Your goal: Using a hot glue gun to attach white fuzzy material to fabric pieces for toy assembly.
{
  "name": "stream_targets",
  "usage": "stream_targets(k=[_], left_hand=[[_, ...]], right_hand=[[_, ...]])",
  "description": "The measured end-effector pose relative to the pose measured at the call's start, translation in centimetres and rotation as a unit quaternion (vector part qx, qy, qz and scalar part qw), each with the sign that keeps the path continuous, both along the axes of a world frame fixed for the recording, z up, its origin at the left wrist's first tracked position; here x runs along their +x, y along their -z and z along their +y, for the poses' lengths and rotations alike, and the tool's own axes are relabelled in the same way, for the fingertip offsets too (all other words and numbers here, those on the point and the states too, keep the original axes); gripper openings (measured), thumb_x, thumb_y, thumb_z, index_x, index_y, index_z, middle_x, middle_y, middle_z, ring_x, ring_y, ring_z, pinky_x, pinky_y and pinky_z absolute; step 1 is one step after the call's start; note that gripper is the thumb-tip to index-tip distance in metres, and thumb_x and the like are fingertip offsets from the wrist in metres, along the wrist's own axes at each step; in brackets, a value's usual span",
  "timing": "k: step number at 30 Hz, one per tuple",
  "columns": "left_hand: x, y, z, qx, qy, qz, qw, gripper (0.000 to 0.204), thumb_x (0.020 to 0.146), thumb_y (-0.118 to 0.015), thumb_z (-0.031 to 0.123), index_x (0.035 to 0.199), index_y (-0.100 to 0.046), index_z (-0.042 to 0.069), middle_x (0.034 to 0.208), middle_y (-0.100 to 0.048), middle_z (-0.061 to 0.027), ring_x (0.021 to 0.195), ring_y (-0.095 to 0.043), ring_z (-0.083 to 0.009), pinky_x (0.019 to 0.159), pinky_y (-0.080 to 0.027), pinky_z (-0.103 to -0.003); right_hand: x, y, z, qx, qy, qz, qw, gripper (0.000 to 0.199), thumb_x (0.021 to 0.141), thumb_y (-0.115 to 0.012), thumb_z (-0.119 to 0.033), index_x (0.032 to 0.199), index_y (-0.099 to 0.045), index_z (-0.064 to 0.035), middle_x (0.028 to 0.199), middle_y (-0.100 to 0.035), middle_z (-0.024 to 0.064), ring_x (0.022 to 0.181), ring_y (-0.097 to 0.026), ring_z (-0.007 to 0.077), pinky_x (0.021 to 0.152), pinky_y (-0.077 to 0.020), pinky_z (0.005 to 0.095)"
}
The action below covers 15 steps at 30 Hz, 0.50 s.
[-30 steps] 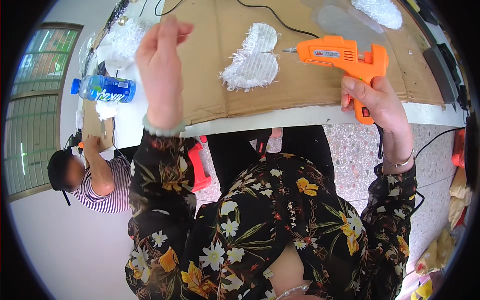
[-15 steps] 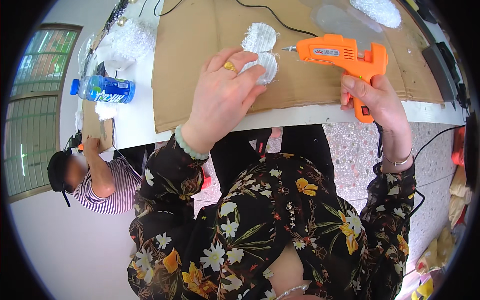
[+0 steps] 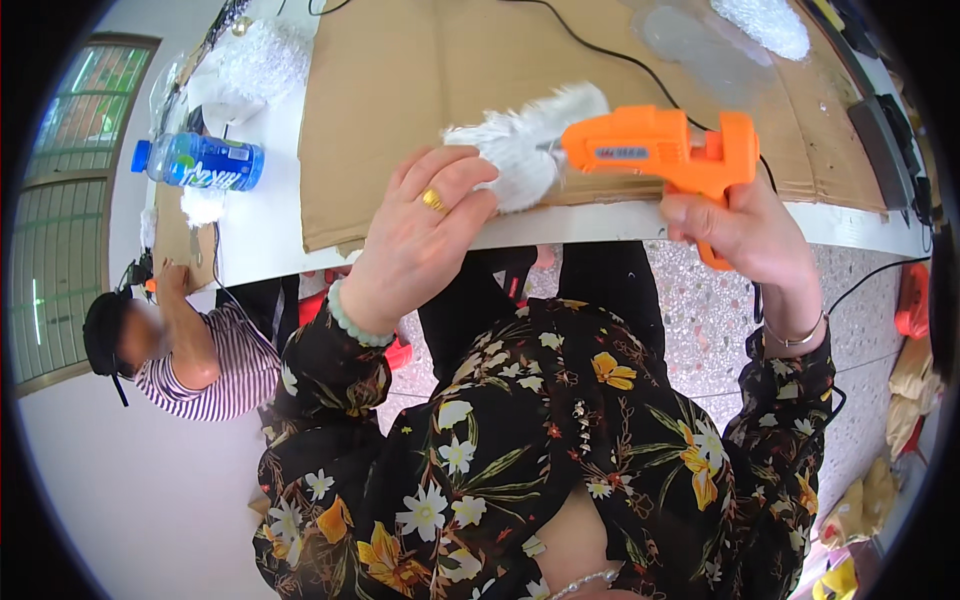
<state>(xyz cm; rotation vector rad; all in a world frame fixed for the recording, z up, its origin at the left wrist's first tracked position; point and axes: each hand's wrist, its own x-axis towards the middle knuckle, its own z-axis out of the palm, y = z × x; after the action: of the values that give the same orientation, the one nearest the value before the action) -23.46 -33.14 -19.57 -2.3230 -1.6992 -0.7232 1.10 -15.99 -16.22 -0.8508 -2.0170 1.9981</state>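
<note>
My left hand (image 3: 412,240) has its fingers closed on the near left edge of a shaggy white fibre piece (image 3: 515,150), raised and tilted near the front edge of the cardboard. Some of its fingertips are hidden behind the piece. In my right hand (image 3: 745,230) is an orange hot glue gun (image 3: 640,140), gripped by its handle. Its nozzle points left, and the tip meets the white fibres; whether it presses into them or sits just in front, I cannot tell.
Brown cardboard (image 3: 390,100) covers the white table. A blue-labelled bottle (image 3: 215,163) and white shredded material (image 3: 262,65) lie left; more white fibre (image 3: 765,25) lies far right. A black cord (image 3: 610,55) crosses the cardboard. At far left sits another person (image 3: 205,365) in stripes.
The white fibre piece, earlier spread on the cardboard, is now lifted and turned in my left hand. The glue gun has moved left and slightly nearer me, bringing its nozzle to the fibres.
</note>
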Motion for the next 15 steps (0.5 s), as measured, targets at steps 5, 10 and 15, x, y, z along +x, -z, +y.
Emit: stream_targets(k=[5,10,15], left_hand=[[0.1,2.4,-1.1,-0.017,0.025,-0.066,0.997,0.019,0.066,-0.062,-0.002,0.084,-0.056,-0.001,0.107,-0.054,-0.0097,0.101,-0.057,-0.0308,0.084,-0.048,-0.040],[0.0,2.3,-0.9,-0.015,0.051,-0.077,0.996,0.022,0.065,-0.065,-0.011,0.083,-0.056,-0.001,0.112,-0.055,-0.0122,0.099,-0.059,-0.0354,0.077,-0.050,-0.040],[-0.6,2.3,-1.3,-0.037,0.037,-0.060,0.997,0.014,0.073,-0.060,0.000,0.087,-0.058,-0.001,0.113,-0.056,-0.0105,0.098,-0.058,-0.0278,0.090,-0.047,-0.042]], right_hand=[[-0.6,-0.1,-1.1,-0.028,-0.107,-0.076,0.991,0.028,0.083,-0.068,-0.013,0.105,-0.053,-0.0048,0.079,-0.055,0.0002,0.067,-0.050,0.0071,0.058,-0.0423,0.0220],[-0.9,-0.4,-1.4,-0.071,-0.098,-0.132,0.984,0.032,0.082,-0.069,-0.013,0.109,-0.052,-0.0045,0.078,-0.056,0.0009,0.066,-0.052,0.0078,0.056,-0.0425,0.0223],[-1.6,1.0,-1.6,-0.037,-0.128,-0.076,0.988,0.029,0.085,-0.067,-0.018,0.107,-0.054,-0.0050,0.074,-0.056,0.0017,0.068,-0.057,0.0104,0.058,-0.0451,0.0234]])
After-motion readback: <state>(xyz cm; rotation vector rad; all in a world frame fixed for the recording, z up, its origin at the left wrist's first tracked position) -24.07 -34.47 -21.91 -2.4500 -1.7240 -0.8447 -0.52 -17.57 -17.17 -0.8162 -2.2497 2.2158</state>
